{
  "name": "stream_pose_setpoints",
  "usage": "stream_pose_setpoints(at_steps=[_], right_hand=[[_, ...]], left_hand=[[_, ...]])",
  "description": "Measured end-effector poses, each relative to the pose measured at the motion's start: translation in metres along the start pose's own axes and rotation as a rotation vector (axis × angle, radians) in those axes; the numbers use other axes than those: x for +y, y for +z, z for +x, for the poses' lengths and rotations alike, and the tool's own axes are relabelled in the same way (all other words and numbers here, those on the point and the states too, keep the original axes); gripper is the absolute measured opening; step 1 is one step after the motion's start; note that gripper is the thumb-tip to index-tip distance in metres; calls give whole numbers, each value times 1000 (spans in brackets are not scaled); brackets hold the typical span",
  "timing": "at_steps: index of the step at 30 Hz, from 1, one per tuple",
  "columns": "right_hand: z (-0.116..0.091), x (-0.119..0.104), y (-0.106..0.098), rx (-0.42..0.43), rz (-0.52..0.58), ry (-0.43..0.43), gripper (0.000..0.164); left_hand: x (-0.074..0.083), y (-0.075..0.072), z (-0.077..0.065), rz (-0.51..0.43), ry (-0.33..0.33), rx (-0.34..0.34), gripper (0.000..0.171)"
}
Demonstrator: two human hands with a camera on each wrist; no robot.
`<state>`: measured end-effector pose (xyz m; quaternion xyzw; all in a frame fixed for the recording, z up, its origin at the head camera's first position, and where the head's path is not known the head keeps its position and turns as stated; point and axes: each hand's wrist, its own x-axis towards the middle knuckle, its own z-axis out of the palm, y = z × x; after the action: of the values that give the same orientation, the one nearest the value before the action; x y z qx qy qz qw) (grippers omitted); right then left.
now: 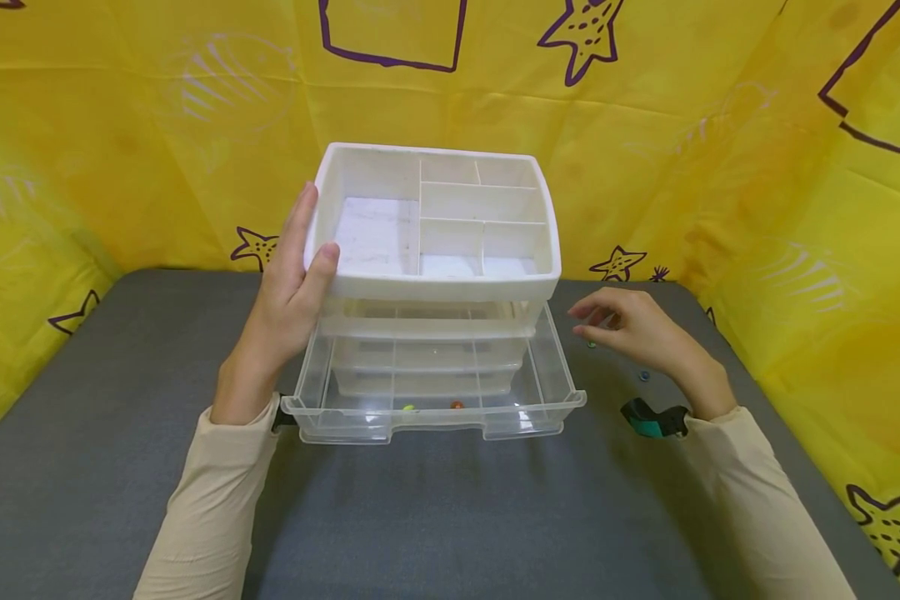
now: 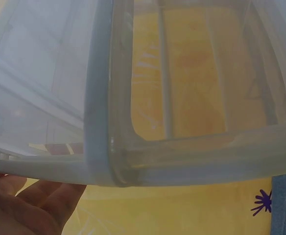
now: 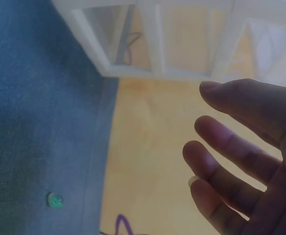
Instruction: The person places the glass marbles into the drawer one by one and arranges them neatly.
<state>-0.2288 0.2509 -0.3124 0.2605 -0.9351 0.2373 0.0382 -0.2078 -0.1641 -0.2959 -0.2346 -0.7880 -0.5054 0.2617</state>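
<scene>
A white plastic drawer organizer [image 1: 435,289] stands mid-table, with a divided tray on top. Its lowest clear drawer [image 1: 345,425] is pulled out toward me, and a yellow-green piece [image 1: 408,407] and an orange-red piece [image 1: 457,405] lie inside. My left hand [image 1: 288,292] grips the left side of the top tray, thumb over the rim; the left wrist view shows part of that hand [image 2: 33,205] under the frame. To the right of the organizer, my right hand [image 1: 637,327] hovers with loosely bent fingers and nothing between them. A small green piece [image 3: 55,199] lies on the table near it.
A small bluish piece [image 1: 644,376] lies on the grey table [image 1: 420,517] below the right hand. Yellow cloth [image 1: 217,108] with drawn starfish surrounds the table at the back and sides. The pulled-out drawer juts over the table toward me.
</scene>
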Motion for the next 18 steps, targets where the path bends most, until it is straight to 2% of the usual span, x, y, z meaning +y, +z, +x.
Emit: stream_pose_setpoints(at_steps=[18], right_hand=[[6, 24, 13, -7, 12, 36, 26]], left_hand=[[0, 0, 0, -7, 2, 2, 61]])
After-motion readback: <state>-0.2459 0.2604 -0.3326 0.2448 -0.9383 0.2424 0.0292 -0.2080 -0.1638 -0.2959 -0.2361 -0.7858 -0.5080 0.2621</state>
